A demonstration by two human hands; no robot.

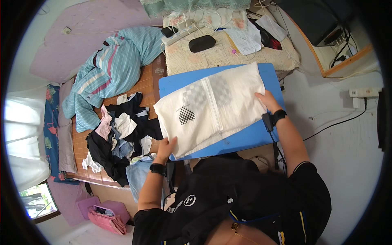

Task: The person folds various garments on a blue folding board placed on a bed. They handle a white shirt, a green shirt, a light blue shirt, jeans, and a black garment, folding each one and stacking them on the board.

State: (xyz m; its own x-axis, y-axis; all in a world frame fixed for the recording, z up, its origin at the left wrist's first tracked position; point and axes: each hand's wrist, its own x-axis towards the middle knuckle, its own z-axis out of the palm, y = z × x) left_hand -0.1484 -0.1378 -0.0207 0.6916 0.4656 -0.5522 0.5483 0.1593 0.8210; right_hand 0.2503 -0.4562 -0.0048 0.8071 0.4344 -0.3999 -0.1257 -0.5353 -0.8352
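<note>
A white zip-up garment (199,107) with a checkered heart print lies spread on a blue tabletop (269,72), its zipper running across the middle. My left hand (166,148) pinches the near left corner of the cloth, thumb on top. At the right edge of the garment, my right hand (267,100) grips the fabric with the thumb above and the fingers mostly hidden. Both wrists wear black bands with small devices and cables.
On the bed at left lie a mixed pile of clothes (122,131) and a striped blue quilt (113,67). Behind the blue top, a cloth-covered table (183,61) bears a power strip, a black case (202,43) and papers (246,39). A cable (333,125) hangs along the right wall.
</note>
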